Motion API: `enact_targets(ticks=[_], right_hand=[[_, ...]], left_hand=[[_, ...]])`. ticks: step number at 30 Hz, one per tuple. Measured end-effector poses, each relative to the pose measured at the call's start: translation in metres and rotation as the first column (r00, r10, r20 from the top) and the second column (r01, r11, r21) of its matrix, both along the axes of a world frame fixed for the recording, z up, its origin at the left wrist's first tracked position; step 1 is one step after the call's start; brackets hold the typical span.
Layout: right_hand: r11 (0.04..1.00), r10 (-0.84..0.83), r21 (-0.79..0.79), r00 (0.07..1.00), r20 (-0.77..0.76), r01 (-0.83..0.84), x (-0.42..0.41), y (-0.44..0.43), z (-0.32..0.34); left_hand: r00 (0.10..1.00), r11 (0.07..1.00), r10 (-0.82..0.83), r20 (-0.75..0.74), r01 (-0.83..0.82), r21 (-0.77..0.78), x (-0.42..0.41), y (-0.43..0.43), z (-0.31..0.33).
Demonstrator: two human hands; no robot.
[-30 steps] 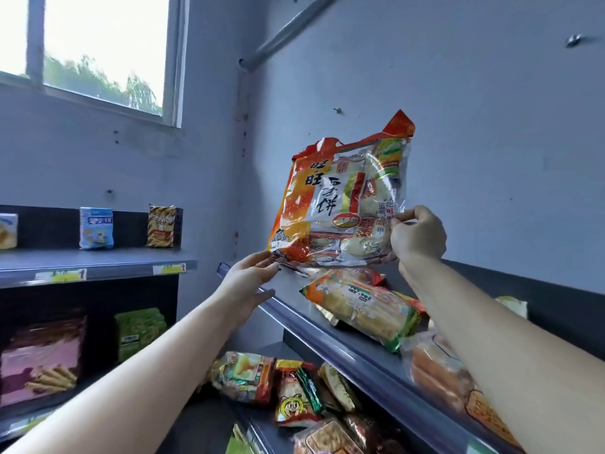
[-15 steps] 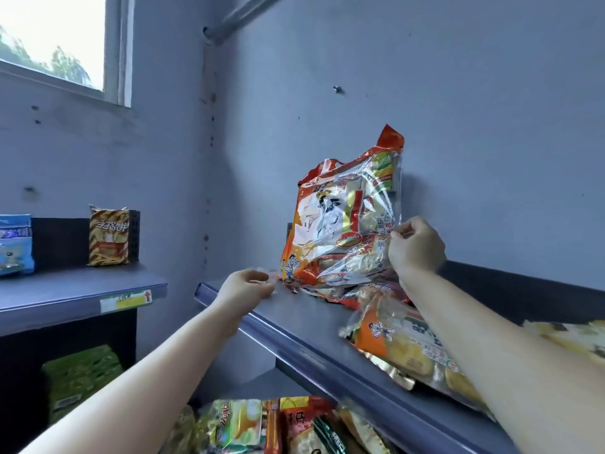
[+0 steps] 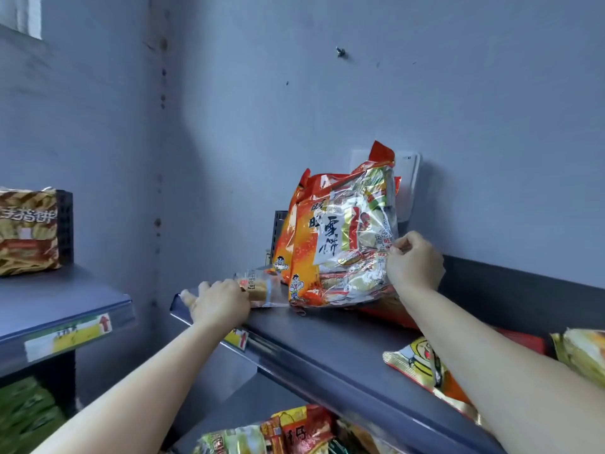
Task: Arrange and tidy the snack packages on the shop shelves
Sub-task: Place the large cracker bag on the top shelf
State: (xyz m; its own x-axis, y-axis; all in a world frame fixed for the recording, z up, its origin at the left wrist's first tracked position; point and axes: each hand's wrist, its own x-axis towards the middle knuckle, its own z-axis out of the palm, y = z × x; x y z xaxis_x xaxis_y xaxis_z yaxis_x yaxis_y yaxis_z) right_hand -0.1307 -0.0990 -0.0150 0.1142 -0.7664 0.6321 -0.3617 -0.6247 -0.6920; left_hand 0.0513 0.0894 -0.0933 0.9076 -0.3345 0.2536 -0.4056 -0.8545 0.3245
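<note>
Rice-cracker bag (image 3: 340,244), orange and clear, stood upright at the far left end of the upper shelf (image 3: 327,339). Its long axis was vertical, its printed face was turned outward toward the camera, and its sealed top pointed up. It leaned back on a second bag of the same kind (image 3: 286,237), which stood just behind it and to its left, near the wall. The right hand (image 3: 414,262) was the nearer one: it lay at the bag's right edge and pinched the film there between thumb and curled fingers, so the bag lay directly left of that hand. The left hand (image 3: 219,306) rested lower, at the shelf's front lip, apart from the bag, covering the left end of a small clear packet (image 3: 263,288); whether its fingers gripped this packet or merely lay upon it could not be told. The packet lay flat, long axis along the shelf, its right end at the bag's lower left corner. On this evidence, any squaring of the bag would fall to the right hand.
</note>
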Motion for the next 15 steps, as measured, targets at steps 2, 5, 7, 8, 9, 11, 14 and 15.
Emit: enact_targets(ticks=[2, 5, 7, 8, 9, 11, 14, 15], right_hand=[[1.000, -0.013, 0.005, 1.000, -0.010, 0.013, 0.005, 0.000, -0.002], [1.000, -0.019, 0.004, 1.000, -0.017, 0.019, 0.013, 0.002, -0.002], [1.000, -0.021, 0.011, 1.000, -0.022, 0.021, 0.018, 0.003, -0.003], [0.999, -0.018, 0.028, 1.000, -0.022, 0.018, 0.021, 0.004, -0.004], [0.999, -0.010, 0.051, 1.000, -0.013, 0.010, 0.025, 0.005, -0.006], [0.994, 0.010, 0.107, 1.000, 0.008, -0.010, 0.031, 0.007, -0.010], [0.972, 0.043, 0.231, 0.999, 0.020, -0.046, 0.041, 0.009, -0.016], [0.959, 0.056, 0.279, 0.998, 0.009, -0.056, 0.044, 0.010, -0.018]], left_hand=[[1.000, 1.000, 0.013, 0.014, -0.013, 0.001, 0.012, 0.000, -0.004], [0.997, 0.998, 0.053, 0.051, -0.052, -0.035, 0.032, 0.001, -0.013], [0.995, 0.994, 0.052, 0.083, -0.043, -0.098, 0.038, 0.004, -0.015], [0.996, 0.981, 0.036, 0.081, -0.020, -0.192, 0.039, 0.005, -0.014], [0.998, 0.944, 0.016, 0.053, 0.003, -0.331, 0.040, 0.006, -0.013], [0.999, 0.804, -0.026, 0.023, 0.034, -0.594, 0.042, 0.007, -0.008], [0.990, 0.593, -0.100, 0.101, 0.140, -0.793, 0.050, 0.008, -0.005], [0.986, 0.530, -0.122, 0.116, 0.163, -0.833, 0.052, 0.009, -0.005]])
